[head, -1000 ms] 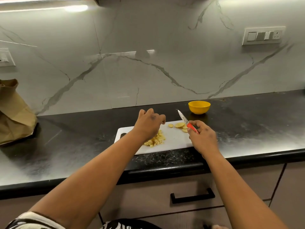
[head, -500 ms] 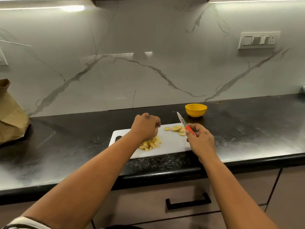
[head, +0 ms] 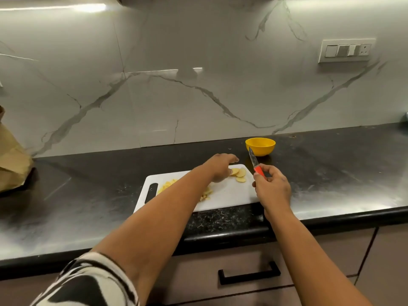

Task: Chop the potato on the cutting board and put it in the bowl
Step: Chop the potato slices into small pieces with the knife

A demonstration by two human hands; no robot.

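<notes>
- I see my left hand (head: 219, 167) stretched out over the far right part of the white cutting board (head: 229, 193), fingers fairly straight and spread; its fingertips sit at the potato slices (head: 239, 174), but I cannot tell whether they touch them.
- My right hand (head: 272, 187) hovers at the board's right edge, fingers curled round the orange handle of a small knife (head: 255, 164); the blade points up and away, its tip in front of the yellow bowl (head: 260, 146).
- The round slices lie near the board's far right corner, a few overlapping.
- A heap of chopped potato (head: 166, 186) sits toward the board's left side, close to the handle slot, partly hidden behind my left forearm; a few more bits show just right of the arm.
- The bowl stands on the black countertop (head: 331, 173) beyond the board's far right corner, apart from the board, near the marble wall; I cannot see anything inside it.
- A brown paper bag (head: 11, 162) rests at the countertop's far left edge.
</notes>
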